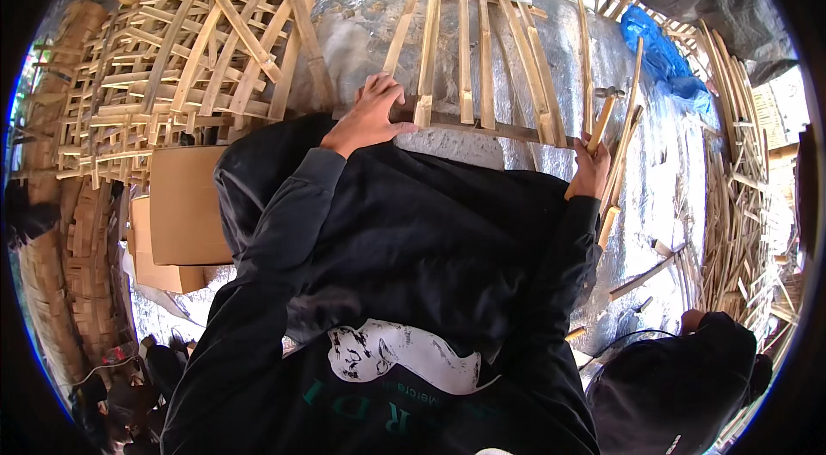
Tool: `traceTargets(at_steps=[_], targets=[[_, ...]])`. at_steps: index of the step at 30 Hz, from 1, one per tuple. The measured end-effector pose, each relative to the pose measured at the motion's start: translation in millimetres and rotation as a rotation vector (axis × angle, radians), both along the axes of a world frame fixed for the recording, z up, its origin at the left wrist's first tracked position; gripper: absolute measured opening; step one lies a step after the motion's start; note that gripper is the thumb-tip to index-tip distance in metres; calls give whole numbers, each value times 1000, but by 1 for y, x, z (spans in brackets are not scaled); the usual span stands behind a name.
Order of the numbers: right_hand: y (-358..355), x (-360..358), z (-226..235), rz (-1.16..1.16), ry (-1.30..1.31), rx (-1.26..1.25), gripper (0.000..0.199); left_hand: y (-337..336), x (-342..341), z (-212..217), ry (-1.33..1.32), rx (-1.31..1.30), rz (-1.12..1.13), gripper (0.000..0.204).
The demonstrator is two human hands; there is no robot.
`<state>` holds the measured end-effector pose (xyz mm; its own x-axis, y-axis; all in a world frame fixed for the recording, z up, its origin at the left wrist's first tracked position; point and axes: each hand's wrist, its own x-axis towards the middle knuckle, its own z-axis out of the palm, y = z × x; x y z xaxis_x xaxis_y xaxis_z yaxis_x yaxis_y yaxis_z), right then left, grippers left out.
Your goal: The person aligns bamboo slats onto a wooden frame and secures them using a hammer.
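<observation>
Across the far side of my lap lies a dark wooden bar (pixel 465 123), with several split bamboo strips (pixel 428 50) running away from it, spaced apart. My left hand (pixel 370 117) is bent over the bar's left part, fingers curled on the near end of a bamboo strip (pixel 402 29) and thumb stretched toward the neighbouring one. That strip's near end is hidden under the fingers. At the bar's right end my right hand (pixel 590 169) grips a hammer (pixel 604 117) by its wooden handle, metal head pointing up and away from me.
Stacked bamboo lattice panels (pixel 172 59) fill the far left, above cardboard boxes (pixel 188 205). A blue plastic bag (pixel 658 55) lies at the far right, near bundled bamboo strips (pixel 740 231). Another person in dark clothes (pixel 680 386) is close at my lower right. Silvery sheeting (pixel 662 197) covers the floor.
</observation>
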<state>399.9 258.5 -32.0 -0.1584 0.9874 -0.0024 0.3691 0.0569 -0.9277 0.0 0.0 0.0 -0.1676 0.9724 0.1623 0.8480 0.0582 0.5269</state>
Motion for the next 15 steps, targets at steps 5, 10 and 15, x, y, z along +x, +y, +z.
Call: traceTargets(at_steps=[5,10,15], targets=[[-8,-1,-5,-25,110,185,30,1,0,-5,3,15,50,58],[-31,-8,12,-38,147,208,23,-3,17,7,43,56,48,61],[-68,-34,33,16,209,308,16,-8,17,17,-25,-37,-6,62]])
